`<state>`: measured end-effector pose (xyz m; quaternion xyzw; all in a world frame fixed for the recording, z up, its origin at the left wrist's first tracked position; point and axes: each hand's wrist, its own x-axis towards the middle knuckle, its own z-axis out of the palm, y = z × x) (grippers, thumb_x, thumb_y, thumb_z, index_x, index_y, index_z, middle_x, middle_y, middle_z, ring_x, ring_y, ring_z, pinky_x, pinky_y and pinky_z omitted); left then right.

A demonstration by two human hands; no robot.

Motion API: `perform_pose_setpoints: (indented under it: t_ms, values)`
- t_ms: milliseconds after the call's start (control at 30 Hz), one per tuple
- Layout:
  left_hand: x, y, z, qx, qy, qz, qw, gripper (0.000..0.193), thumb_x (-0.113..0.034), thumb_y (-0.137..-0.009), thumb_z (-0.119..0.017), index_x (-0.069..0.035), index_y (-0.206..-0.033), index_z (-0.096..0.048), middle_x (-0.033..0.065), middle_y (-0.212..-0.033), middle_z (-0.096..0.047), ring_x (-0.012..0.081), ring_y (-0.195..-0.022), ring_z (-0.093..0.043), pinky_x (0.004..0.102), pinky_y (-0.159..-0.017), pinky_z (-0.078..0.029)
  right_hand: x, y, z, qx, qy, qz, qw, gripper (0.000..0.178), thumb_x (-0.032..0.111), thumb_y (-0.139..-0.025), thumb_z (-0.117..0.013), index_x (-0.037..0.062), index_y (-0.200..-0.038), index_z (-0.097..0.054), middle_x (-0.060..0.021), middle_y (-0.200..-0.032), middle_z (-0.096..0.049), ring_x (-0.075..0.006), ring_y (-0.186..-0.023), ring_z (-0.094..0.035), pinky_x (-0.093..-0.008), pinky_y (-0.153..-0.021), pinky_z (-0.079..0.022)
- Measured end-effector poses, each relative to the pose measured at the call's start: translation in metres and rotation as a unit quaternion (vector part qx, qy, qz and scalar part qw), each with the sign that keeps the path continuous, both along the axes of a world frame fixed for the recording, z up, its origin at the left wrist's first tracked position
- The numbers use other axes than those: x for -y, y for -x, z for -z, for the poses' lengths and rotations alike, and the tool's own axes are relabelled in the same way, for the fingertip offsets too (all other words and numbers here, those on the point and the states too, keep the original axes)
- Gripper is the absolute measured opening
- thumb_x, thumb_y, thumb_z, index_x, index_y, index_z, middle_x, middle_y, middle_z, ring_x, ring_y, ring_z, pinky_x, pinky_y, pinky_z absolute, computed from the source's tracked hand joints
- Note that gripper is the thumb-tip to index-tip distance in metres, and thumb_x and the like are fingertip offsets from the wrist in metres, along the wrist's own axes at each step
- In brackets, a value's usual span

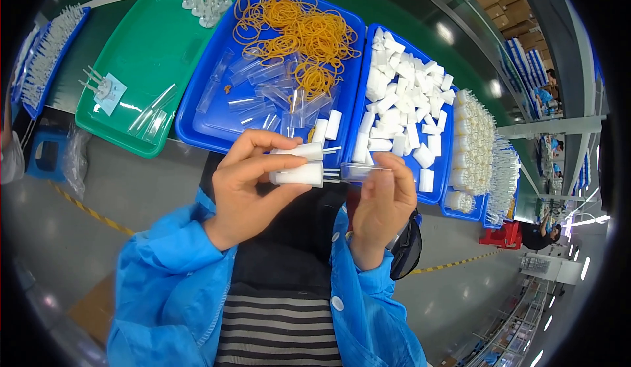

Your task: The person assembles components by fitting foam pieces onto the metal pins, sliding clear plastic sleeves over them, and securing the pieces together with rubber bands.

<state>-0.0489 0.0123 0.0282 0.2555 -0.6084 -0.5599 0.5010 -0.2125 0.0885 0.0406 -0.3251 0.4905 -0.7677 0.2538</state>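
Observation:
My left hand [244,181] is closed around white foam blocks [301,175] lying side by side, with thin pale rods sticking out of their right ends. Between the fingertips of my right hand [388,199] is a short clear plastic tube [358,171]. The tube's left end meets the tips of the lower rods; whether they enter it cannot be made out. Just beyond my hands, more clear tubes [263,74] and a heap of yellow rubber bands [302,28] lie in a blue tray [197,127]. A few white blocks [333,125] rest at its near edge.
A second blue tray [363,97] is full of loose white foam blocks [411,97]. Further right stand stacked white bundles [470,143]. On the left, a green tray [135,51] holds pronged white parts [205,2] and clear strips. A blue stool [49,156] is below.

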Motion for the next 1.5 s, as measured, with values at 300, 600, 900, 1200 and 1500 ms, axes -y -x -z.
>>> perform_pose_setpoints:
  t_ms: [300,600,900,1200,1500]
  values:
    - [0.000,-0.001,0.003,0.044,0.042,-0.048,0.997,0.031,0.003,-0.069,-0.082,-0.003,-0.099,-0.074,0.0117,-0.112,-0.059,0.0260,-0.104,-0.065,0.0340,-0.085,-0.057,-0.002,-0.004,0.003,-0.103,-0.033,0.007,0.994,0.018,0.005,-0.093,-0.061,-0.0047,-0.108,-0.065,-0.0127,-0.099,-0.062,-0.0104,-0.066,-0.058,-0.0213,-0.055,-0.047]
    - [0.003,-0.001,0.004,0.069,0.100,-0.075,0.990,0.033,0.003,-0.067,-0.083,-0.004,-0.098,-0.075,0.0118,-0.109,-0.061,0.0286,-0.106,-0.064,0.0355,-0.088,-0.056,-0.003,-0.007,0.005,-0.060,-0.033,-0.054,0.996,0.018,0.006,-0.094,-0.060,-0.0063,-0.107,-0.063,-0.0110,-0.096,-0.060,-0.0102,-0.067,-0.059,-0.0212,-0.055,-0.049]
    - [0.004,-0.002,0.001,0.076,0.118,-0.077,0.987,0.030,0.001,-0.067,-0.083,-0.003,-0.095,-0.074,0.0119,-0.108,-0.061,0.0289,-0.104,-0.065,0.0367,-0.086,-0.056,-0.003,-0.012,0.005,-0.155,-0.020,-0.023,0.987,0.016,0.002,-0.093,-0.061,-0.0059,-0.107,-0.061,-0.0124,-0.102,-0.056,-0.0121,-0.070,-0.062,-0.0231,-0.061,-0.054]
    - [0.004,-0.006,-0.003,0.080,0.167,-0.068,0.980,0.025,0.004,-0.071,-0.080,-0.002,-0.094,-0.073,0.0126,-0.107,-0.060,0.0312,-0.104,-0.065,0.0368,-0.085,-0.057,0.002,-0.012,0.001,-0.159,-0.018,-0.036,0.986,0.017,0.002,-0.093,-0.060,-0.0064,-0.108,-0.059,-0.0123,-0.101,-0.055,-0.0126,-0.069,-0.061,-0.0240,-0.061,-0.054]
    - [0.007,0.001,0.010,0.060,0.153,-0.077,0.983,0.027,0.006,-0.070,-0.079,-0.001,-0.095,-0.071,0.0132,-0.107,-0.061,0.0323,-0.106,-0.065,0.0372,-0.085,-0.057,0.006,-0.014,-0.007,-0.281,-0.061,0.015,0.958,0.020,-0.003,-0.086,-0.067,-0.0052,-0.106,-0.063,-0.0134,-0.098,-0.059,-0.0164,-0.077,-0.064,-0.0243,-0.065,-0.053]
